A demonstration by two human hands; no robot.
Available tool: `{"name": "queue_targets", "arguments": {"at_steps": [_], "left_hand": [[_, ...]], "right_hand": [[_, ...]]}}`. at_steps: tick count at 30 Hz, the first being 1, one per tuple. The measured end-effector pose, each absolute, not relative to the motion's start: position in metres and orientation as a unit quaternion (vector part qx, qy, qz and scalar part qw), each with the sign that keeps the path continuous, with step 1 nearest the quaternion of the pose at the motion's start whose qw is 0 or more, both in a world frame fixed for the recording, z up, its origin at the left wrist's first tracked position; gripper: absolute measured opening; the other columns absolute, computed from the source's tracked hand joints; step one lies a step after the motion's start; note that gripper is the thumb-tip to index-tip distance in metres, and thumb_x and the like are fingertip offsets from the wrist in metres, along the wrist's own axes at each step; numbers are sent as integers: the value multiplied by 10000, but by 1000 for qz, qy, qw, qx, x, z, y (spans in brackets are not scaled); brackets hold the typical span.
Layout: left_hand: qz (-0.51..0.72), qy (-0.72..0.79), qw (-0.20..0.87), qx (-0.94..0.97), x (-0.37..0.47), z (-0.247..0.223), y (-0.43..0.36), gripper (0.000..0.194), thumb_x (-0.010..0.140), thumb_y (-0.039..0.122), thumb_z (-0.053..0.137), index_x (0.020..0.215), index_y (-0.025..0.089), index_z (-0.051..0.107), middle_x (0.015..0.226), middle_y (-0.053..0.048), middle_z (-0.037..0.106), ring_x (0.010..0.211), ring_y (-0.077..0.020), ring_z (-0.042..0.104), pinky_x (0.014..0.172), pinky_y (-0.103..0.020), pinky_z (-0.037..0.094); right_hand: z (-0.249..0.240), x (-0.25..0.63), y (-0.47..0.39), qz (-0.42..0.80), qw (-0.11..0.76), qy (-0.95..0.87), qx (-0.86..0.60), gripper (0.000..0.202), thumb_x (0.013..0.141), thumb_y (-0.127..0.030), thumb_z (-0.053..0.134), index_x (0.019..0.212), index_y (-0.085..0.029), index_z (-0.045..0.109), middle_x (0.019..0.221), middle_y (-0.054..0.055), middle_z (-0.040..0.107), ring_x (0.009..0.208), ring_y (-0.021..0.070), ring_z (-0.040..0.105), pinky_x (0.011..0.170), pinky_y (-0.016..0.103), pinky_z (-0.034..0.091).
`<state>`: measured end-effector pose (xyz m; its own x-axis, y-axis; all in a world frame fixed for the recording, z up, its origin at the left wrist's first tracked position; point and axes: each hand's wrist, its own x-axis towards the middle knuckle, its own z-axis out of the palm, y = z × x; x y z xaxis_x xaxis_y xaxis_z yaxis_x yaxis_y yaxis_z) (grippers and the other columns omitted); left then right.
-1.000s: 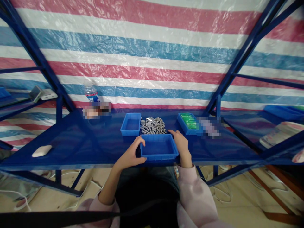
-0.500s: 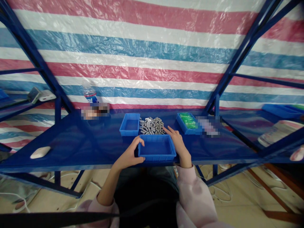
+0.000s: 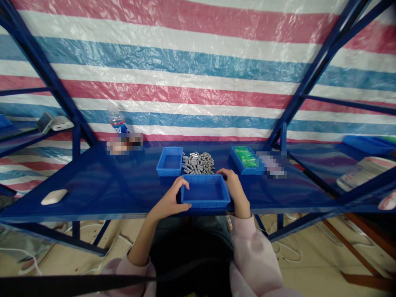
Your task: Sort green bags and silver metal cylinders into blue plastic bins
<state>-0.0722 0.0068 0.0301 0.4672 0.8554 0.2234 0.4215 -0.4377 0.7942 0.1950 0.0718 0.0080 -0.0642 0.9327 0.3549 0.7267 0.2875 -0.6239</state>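
An empty blue plastic bin sits at the near edge of the blue shelf, right in front of me. My left hand grips its left wall, thumb at the near corner. My right hand wraps its right wall, fingers curled over the far right corner. Just behind the bin lies a heap of small grey metal cylinders.
A second empty blue bin stands left of the heap. A blue bin with green packets is at the right. A water bottle stands at the back left, a white mouse-shaped object at the near left. Slanted blue frame bars flank both sides.
My right hand's fingers, stretched toward the grey heap half a second ago, have curled back onto the bin's far right corner. The bin and my left hand have hardly moved.
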Motion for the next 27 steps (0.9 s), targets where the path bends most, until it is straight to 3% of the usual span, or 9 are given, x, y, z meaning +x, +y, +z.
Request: {"name": "queue_targets", "arguments": {"at_steps": [5, 10, 15, 19, 23, 27], "left_hand": [[317, 407, 336, 788, -71, 30, 6, 371, 741, 261, 645, 1048, 226, 438, 1214, -37, 423, 1183, -216, 422, 1050, -308, 313], [319, 416, 327, 787, -70, 30, 6, 368, 741, 284, 647, 1046, 226, 450, 1210, -40, 440, 1189, -225, 427, 1053, -328, 324], [317, 420, 323, 787, -69, 29, 7, 376, 744, 294, 649, 1058, 224, 454, 1224, -49, 442, 1197, -235, 426, 1064, -358, 326], [324, 417, 328, 784, -69, 28, 6, 412, 758, 297, 657, 1108, 229, 449, 1256, -53, 443, 1211, -245, 431, 1067, -376, 336], [346, 414, 384, 749, -68, 23, 7, 618, 759, 340, 704, 1259, 251, 352, 1316, -75, 439, 1211, -254, 478, 1049, -404, 388], [387, 397, 417, 720, -65, 18, 10, 845, 745, 381, 741, 1400, 263, 220, 1477, -110, 317, 1357, -280, 367, 1131, -439, 320]], "right_hand": [[7, 196, 74, 180, 407, -685, -577, 201, 742, -184, 513, 865, -181, 672, 797, 52, 672, 742, 191, 612, 731, 319, 476], [1, 203, 75, 199, 454, -630, -598, 292, 692, -245, 610, 960, -151, 677, 846, 82, 664, 712, 202, 630, 685, 346, 527], [-7, 213, 71, 204, 496, -589, -605, 192, 661, -330, 692, 722, -148, 705, 999, 140, 624, 679, 200, 636, 685, 390, 572], [-3, 215, 69, 201, 503, -593, -596, 286, 658, -449, 717, 634, -165, 701, 916, 120, 618, 685, 205, 626, 673, 390, 577], [15, 209, 64, 154, 518, -600, -590, 365, 712, -518, 668, 729, -158, 725, 872, 120, 634, 759, 227, 622, 679, 380, 550], [38, 196, 54, 150, 549, -612, -549, 354, 771, -504, 635, 861, -174, 730, 988, 123, 648, 902, 245, 624, 651, 332, 523]]}}
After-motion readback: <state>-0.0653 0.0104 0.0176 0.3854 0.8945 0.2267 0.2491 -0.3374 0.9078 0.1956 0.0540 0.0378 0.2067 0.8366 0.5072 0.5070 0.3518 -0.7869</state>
